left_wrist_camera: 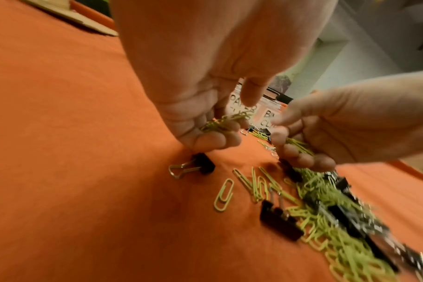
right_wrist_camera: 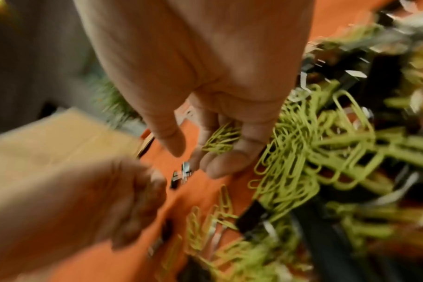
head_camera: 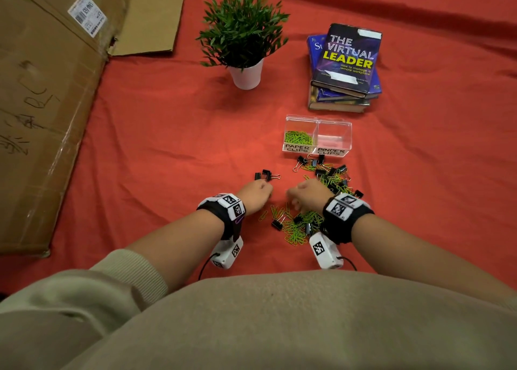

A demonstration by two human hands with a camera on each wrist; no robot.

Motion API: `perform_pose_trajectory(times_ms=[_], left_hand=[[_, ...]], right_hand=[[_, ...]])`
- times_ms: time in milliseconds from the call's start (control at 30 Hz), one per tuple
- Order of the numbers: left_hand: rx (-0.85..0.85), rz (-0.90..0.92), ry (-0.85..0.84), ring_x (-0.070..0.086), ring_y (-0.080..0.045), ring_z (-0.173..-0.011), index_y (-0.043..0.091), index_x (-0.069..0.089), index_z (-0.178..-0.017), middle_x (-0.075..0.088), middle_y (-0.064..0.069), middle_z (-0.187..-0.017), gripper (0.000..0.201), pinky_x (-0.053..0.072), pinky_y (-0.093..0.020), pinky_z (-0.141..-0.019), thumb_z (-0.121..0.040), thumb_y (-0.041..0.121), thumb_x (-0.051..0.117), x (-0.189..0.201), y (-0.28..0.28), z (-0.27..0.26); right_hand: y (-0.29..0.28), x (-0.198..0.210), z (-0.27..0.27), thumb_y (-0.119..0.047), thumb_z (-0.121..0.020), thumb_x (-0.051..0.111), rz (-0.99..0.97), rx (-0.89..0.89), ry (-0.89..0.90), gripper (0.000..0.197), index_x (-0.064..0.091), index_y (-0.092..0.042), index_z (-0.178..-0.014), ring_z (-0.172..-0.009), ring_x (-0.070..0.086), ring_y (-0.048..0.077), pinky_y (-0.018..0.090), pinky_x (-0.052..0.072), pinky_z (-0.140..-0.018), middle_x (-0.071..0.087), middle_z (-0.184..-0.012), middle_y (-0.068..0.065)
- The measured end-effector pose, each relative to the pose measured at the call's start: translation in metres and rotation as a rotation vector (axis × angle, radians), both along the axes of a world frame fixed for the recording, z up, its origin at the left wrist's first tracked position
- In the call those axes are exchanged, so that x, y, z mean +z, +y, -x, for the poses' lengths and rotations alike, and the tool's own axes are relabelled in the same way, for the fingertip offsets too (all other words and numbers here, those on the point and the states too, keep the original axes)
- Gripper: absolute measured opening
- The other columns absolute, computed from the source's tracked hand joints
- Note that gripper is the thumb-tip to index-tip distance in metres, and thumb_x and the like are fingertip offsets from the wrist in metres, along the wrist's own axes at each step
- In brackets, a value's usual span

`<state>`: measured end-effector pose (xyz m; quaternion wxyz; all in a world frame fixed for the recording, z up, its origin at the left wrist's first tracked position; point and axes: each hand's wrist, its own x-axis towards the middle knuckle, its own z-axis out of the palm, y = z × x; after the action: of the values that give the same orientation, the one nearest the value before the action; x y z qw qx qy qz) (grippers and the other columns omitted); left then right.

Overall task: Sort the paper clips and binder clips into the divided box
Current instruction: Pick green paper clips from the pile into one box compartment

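A clear divided box [head_camera: 317, 136] stands past the pile; its left cell, labelled PAPER CLIPS, holds green paper clips [head_camera: 298, 138], and its right cell, labelled BINDER CLIPS, looks empty. Green paper clips and black binder clips [head_camera: 302, 224] lie mixed on the red cloth. My left hand [head_camera: 258, 192] hovers just left of the pile, fingers curled round a bunch of green paper clips [left_wrist_camera: 220, 124]. My right hand [head_camera: 306, 194] is over the pile and also grips green paper clips [right_wrist_camera: 221, 140]. Two binder clips [head_camera: 265, 175] lie apart, beyond the left hand.
A potted plant [head_camera: 243, 34] and a stack of books [head_camera: 345, 67] stand behind the box. A large flattened cardboard carton [head_camera: 47, 95] covers the left side. Red cloth [head_camera: 156, 151] spreads between the carton and the clips.
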<state>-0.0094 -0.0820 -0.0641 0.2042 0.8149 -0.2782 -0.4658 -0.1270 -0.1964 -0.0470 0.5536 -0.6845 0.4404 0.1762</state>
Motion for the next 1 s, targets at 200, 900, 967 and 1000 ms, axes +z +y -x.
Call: perform_pose_trajectory(times_ms=[200,900,967,1000], left_hand=[[-0.459,-0.157,-0.428,0.065,-0.031,-0.092,0.012,0.063,-0.094,0.068,-0.012,-0.095,0.047,0.049,-0.033,-0.072,-0.086,0.056,0.048,-0.012,0.009,0.011],[-0.443,-0.14,-0.44,0.056,-0.038,-0.111,0.002,0.049,-0.119,0.055,-0.019,-0.122,0.036,0.046,-0.042,-0.089,-0.088,0.02,0.052,-0.007,0.023,0.017],[-0.408,-0.114,-0.423,0.055,-0.038,-0.11,0.0,0.049,-0.117,0.052,-0.02,-0.122,0.035,0.044,-0.042,-0.089,-0.088,0.021,0.052,-0.005,0.024,0.015],[-0.38,-0.084,-0.402,0.054,-0.038,-0.108,0.0,0.049,-0.114,0.051,-0.02,-0.12,0.033,0.043,-0.041,-0.088,-0.088,0.02,0.052,-0.004,0.025,0.013]], right_hand=[[0.02,-0.006,-0.009,-0.039,-0.083,0.063,0.567,0.557,0.203,0.039,0.062,-0.001,-0.09,-0.092,0.064,0.032,0.033,0.051,-0.072,0.066,-0.098,0.018],[0.048,-0.012,-0.005,-0.004,-0.09,0.046,0.735,0.787,0.076,0.032,0.047,0.003,-0.121,-0.116,0.051,0.034,0.038,0.041,-0.096,0.054,-0.123,0.019],[0.046,-0.013,-0.004,-0.004,-0.088,0.046,0.725,0.78,0.074,0.032,0.046,0.003,-0.12,-0.115,0.052,0.035,0.039,0.043,-0.095,0.055,-0.123,0.02],[0.045,-0.014,-0.004,-0.005,-0.088,0.047,0.716,0.772,0.074,0.032,0.046,0.003,-0.119,-0.115,0.052,0.035,0.039,0.043,-0.094,0.055,-0.122,0.021]])
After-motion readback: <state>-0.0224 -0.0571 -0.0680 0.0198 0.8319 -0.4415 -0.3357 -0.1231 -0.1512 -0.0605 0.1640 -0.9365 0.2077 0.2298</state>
